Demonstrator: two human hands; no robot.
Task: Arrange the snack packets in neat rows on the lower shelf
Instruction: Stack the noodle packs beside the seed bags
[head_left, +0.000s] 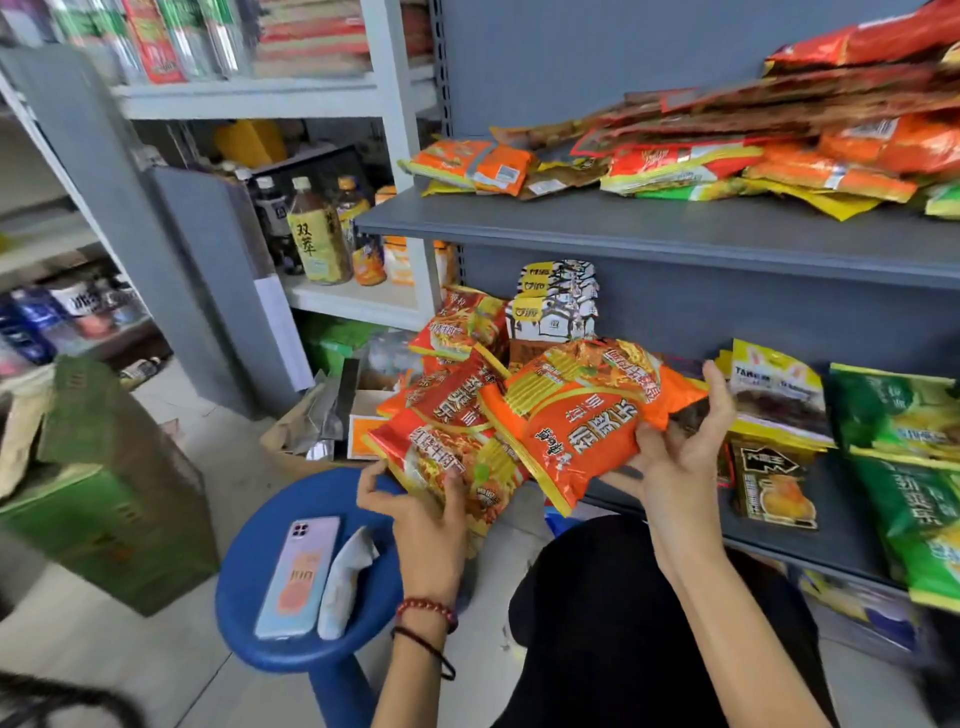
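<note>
A heap of red and orange snack packets (457, 395) lies at the left end of the lower shelf (831, 525). My left hand (415, 514) grips the lower edge of a red packet (447, 462) at the front of the heap. My right hand (680, 457) holds an orange packet (582, 421) from its right side, thumb on its face and fingers raised behind it. Black-and-yellow packets (774, 483) and green packets (904, 447) lie in rows further right on the same shelf. White and yellow packets (558, 301) stand at the back.
The upper shelf (623, 223) carries a loose pile of orange and red packets (753, 150). A blue stool (306, 587) by my left knee holds a phone (298, 577) and a white wrapper (343, 582). Green cartons (109, 499) stand on the floor at left; bottles (317, 239) fill the neighbouring rack.
</note>
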